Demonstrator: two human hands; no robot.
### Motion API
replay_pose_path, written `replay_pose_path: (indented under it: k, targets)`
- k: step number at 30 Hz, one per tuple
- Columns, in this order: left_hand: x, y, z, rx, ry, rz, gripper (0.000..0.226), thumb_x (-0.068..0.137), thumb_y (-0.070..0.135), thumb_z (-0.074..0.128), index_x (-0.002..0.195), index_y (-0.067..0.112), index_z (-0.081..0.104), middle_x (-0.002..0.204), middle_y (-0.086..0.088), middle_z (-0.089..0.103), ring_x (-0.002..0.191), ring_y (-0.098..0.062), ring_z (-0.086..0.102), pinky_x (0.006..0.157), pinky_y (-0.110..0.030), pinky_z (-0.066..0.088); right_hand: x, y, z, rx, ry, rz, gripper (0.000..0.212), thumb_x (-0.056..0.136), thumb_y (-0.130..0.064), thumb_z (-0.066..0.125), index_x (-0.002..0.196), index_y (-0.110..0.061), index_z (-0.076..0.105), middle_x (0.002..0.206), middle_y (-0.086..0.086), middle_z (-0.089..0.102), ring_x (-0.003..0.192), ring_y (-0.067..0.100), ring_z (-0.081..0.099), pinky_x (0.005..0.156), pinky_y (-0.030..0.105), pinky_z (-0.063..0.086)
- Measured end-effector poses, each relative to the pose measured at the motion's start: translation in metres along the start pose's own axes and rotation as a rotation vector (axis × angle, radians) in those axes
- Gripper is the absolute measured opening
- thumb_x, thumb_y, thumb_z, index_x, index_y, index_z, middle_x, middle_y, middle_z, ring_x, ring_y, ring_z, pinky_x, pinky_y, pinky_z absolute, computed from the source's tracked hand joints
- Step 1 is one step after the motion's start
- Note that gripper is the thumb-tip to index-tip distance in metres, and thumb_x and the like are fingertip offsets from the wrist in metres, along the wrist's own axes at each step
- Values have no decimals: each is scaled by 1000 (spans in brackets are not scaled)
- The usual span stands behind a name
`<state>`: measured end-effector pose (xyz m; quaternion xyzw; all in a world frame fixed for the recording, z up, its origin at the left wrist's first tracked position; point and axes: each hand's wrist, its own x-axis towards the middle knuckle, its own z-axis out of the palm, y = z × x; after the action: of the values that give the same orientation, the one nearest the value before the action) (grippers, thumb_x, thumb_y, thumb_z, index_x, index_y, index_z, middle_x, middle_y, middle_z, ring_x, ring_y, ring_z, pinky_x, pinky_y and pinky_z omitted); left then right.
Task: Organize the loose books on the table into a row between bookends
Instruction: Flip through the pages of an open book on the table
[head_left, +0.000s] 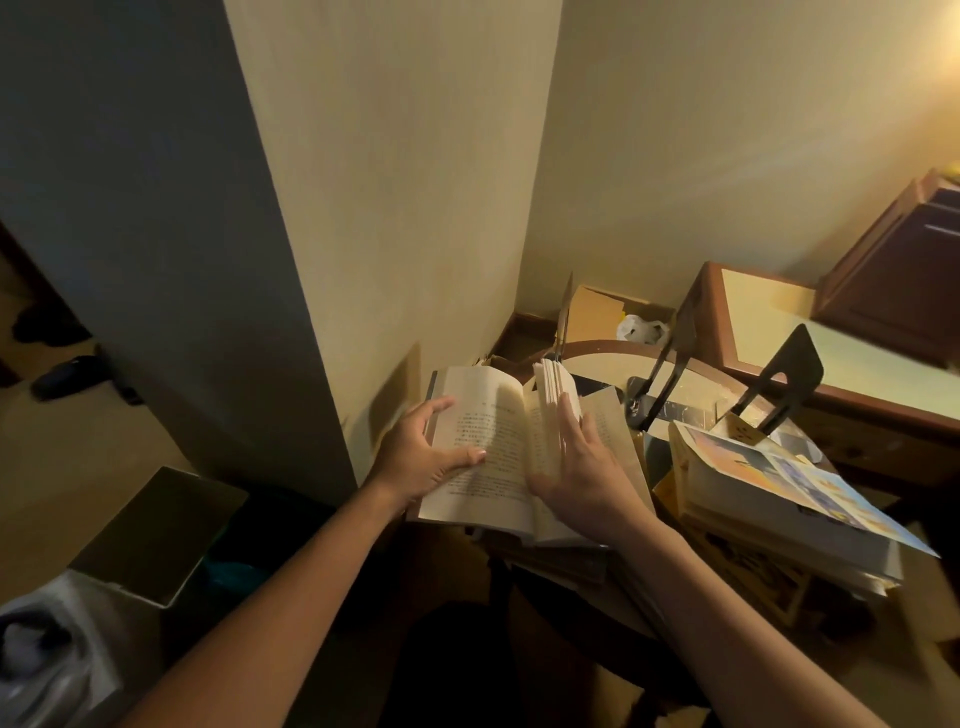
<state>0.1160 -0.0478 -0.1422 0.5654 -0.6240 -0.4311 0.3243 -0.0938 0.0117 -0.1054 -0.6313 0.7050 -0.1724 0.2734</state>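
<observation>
An open book with printed pages lies spread at the table's left edge. My left hand grips its left half, thumb pressed on the page. My right hand has straight fingers against a fan of upright, blurred pages near the spine. To the right lies a stack of loose books, the top one with a colourful cover hanging open. Two black metal bookends stand behind, on the small round table.
A wall corner rises right behind the open book. A wooden desk and a dark cabinet stand at right. A cardboard box and a white bag sit on the floor behind. A lidded bin stands at lower left.
</observation>
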Motion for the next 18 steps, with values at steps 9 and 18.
replay_pose_path:
  k: [9,18]
  targets:
    - [-7,1,-2,-17,-9,-33,89,69,38,89,145,34,43,137,4,48,121,-20,52,96,-43,55,-19,-7,-14,165,38,119,94,90,-30,71,160,-30,7,152,7,42,128,23,51,85,30,51]
    - [-6,17,-1,-107,-21,-52,101,63,40,92,147,34,38,139,2,49,123,-24,53,99,-51,53,-18,-38,-24,139,56,38,66,99,-35,56,157,-24,26,136,3,57,89,4,47,44,7,42]
